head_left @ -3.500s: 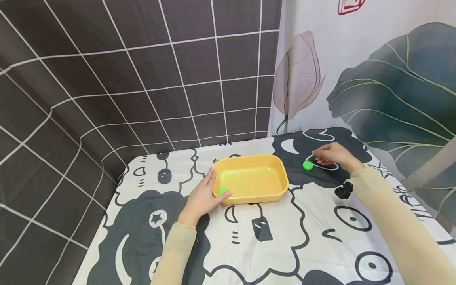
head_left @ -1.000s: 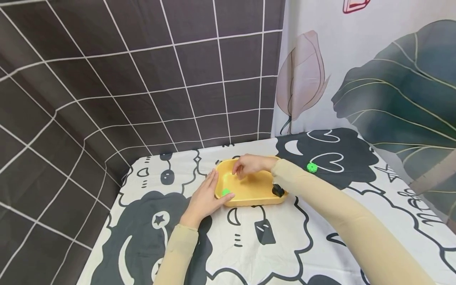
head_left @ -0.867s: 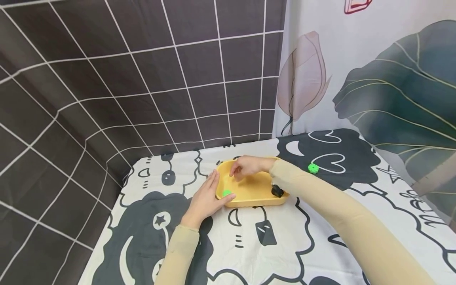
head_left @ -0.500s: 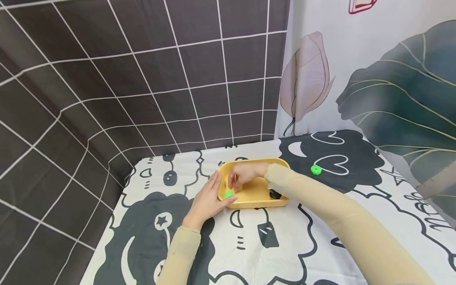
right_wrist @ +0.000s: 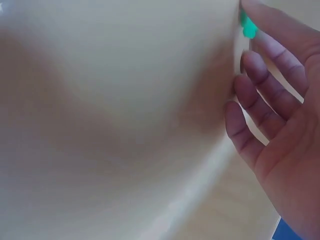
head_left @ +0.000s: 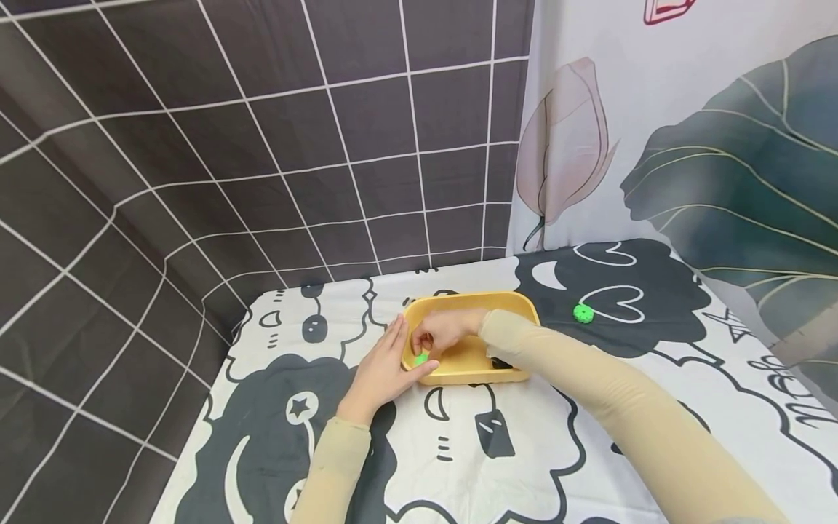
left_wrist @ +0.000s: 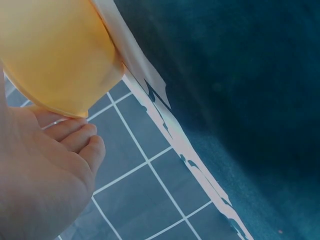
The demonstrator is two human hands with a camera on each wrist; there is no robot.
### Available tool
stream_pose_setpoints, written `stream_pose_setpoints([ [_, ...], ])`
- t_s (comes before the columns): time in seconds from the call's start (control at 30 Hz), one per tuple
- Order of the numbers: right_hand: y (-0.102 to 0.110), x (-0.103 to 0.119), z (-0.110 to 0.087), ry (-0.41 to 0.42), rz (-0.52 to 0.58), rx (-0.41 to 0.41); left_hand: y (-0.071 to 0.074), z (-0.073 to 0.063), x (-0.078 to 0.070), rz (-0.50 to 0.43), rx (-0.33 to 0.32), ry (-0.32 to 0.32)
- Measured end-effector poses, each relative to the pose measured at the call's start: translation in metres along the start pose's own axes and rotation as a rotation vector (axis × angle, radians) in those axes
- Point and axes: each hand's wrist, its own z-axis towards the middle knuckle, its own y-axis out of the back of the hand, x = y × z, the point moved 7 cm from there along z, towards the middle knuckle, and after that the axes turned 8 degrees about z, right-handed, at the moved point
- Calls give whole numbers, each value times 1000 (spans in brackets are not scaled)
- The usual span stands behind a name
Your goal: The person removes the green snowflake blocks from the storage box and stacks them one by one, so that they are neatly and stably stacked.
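A yellow tray (head_left: 468, 375) sits on the patterned cloth. My left hand (head_left: 380, 375) holds its left corner, the thumb across the near rim and the fingers along the left wall. In the left wrist view the fingers curl loosely at the rim of the tray (left_wrist: 65, 65). My right hand (head_left: 445, 333) reaches into the tray's left end and pinches a small green knobbly piece (head_left: 421, 359). The right wrist view puts thumb and forefinger at the green piece (right_wrist: 248, 26), other fingers loosely bent near the tray wall. The forefinger's tip is partly hidden there.
A second green knobbly piece (head_left: 583, 314) lies on the dark cloud print right of the tray. The black-and-white cloth (head_left: 524, 466) covers the surface. Behind it hang a dark grid curtain (head_left: 294, 182) and a leaf-print curtain (head_left: 733, 167).
My right hand came from beside the green piece on the right, into the tray, then down and left onto the other green piece. The left hand keeps its place on the tray.
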Motion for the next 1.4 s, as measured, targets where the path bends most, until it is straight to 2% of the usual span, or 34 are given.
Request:
stream_pose_setpoints([
  [0.4, 1, -1, -2, -26, 47, -13, 1, 0, -1, -6, 1, -8],
  [0.67, 7, -7, -11, -102, 95, -40, 3, 1, -1, -6, 2, -8],
  [0.8, 9, -10, -14, -115, 106, -54, 3, 1, -2, -11, 11, -1],
  [1.13, 15, -13, -18, -90, 108, -97, 3, 0, -2, -27, 9, 18],
  [1.4, 22, -17, -25, -85, 162, -109, 2, 0, -1, -32, 18, 25],
])
